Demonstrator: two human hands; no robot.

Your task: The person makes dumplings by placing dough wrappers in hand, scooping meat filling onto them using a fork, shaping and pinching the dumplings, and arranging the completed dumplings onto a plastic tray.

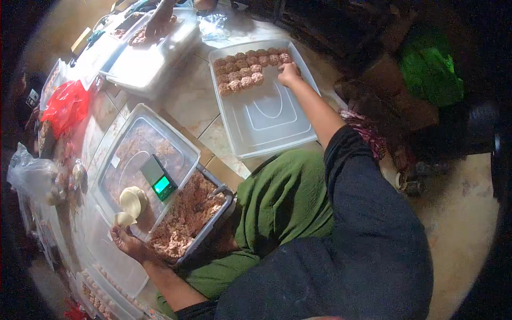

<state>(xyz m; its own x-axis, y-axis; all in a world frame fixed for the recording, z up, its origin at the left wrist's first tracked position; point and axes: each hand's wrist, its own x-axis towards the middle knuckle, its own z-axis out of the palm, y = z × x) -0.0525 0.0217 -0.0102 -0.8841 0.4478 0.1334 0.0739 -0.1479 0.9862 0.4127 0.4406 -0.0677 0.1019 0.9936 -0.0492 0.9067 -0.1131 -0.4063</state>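
My left hand (128, 242) pinches a thin, pale round dough wrapper (125, 218) by its edge. Just above it, a stack of the same wrappers (132, 200) sits on a clear plastic lid (124, 152) beside a digital scale (158, 178) with a lit green display. The lid lies partly over a grey tub (217, 210) of minced filling (184, 218). At the far tray (266, 136), my right hand (289, 74) is closed at the end of a row of filled dumplings (245, 69); whatever its fingers hold is hidden.
Another person's hand (159, 24) reaches into a container at the back left, behind a white box (136, 66). A red plastic bag (66, 106) and a clear bag (34, 165) lie left. A container of dumplings (96, 293) stands at lower left. Green cloth covers my legs.
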